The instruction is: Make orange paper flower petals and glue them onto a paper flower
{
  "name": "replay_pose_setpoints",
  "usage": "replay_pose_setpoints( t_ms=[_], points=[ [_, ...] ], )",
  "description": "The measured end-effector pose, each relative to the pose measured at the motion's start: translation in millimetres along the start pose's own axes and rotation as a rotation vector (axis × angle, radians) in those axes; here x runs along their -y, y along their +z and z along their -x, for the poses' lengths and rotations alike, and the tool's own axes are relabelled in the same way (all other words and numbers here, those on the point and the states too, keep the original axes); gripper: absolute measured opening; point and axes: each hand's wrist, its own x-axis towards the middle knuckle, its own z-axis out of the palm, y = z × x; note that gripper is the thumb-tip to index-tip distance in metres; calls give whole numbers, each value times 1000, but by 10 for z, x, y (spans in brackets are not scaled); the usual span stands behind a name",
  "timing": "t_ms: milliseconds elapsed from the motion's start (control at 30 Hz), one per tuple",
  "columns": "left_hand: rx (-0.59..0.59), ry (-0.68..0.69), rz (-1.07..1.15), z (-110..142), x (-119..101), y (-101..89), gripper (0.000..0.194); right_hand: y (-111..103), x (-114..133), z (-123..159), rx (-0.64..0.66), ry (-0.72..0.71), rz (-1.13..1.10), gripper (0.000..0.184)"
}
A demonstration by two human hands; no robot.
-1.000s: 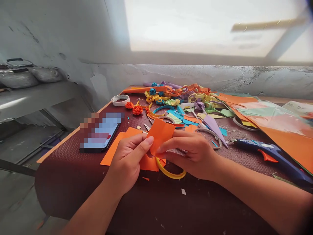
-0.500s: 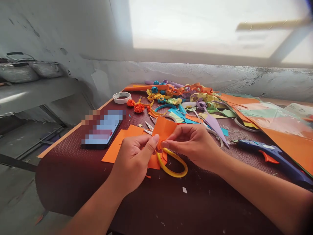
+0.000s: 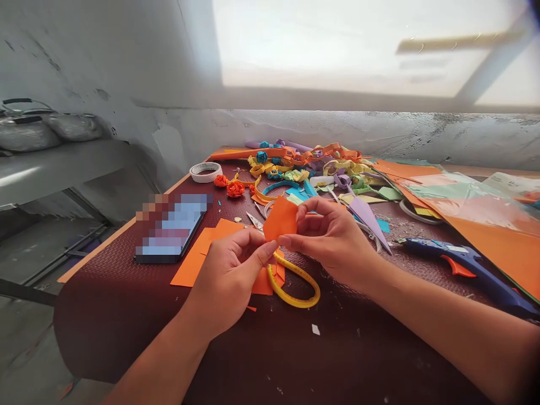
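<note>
A small piece of orange paper is held up between my two hands over the table. My left hand pinches its lower edge between thumb and fingers. On the other side, my right hand is closed on the right edge, its thumb near the left thumb. Below them lie scissors with yellow handles, their blades partly hidden behind the paper and my hands. Flat orange paper pieces rest on the table under and left of my left hand.
A phone lies at the left, with a tape roll behind it. Paper chains and scraps heap up at the back, near orange paper flowers. A blue glue gun and paper sheets are on the right.
The orange paper has turned in my fingers and now shows a pointed top corner. My right fingers have shifted up along its edge. The whole view has moved slightly.
</note>
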Motion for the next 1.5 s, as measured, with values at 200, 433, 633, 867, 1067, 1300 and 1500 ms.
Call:
replay_pose_setpoints(
  t_ms=[200, 433, 633, 867, 1067, 1300, 1500],
  points=[
    [-31, -39, 68, -22, 2, -5, 29, 16, -12, 61, 10, -49, 22, 55],
    [77, -13, 26, 9, 0, -20, 22, -11, -54, 65, 34, -220, 188, 45],
    [-67, -7, 111, 3, 55, -54, 27, -58, -66, 86, 182, -397, 421, 26],
    [-32, -7, 208, 13, 42, -52, 29, -51, -69, 112, 219, -550, 549, 24],
    [-15, -18, 379, 5, 32, -84, 22, -91, -35, 80, 311, -663, 592, 24],
    [-46, -32, 360, -8, 30, -76, 23, -72, -60, 67, 305, -704, 570, 13],
    [-181, 14, 233, 25, 57, -54, 30, -38, -69, 36, 156, -489, 381, 9]
  ],
)
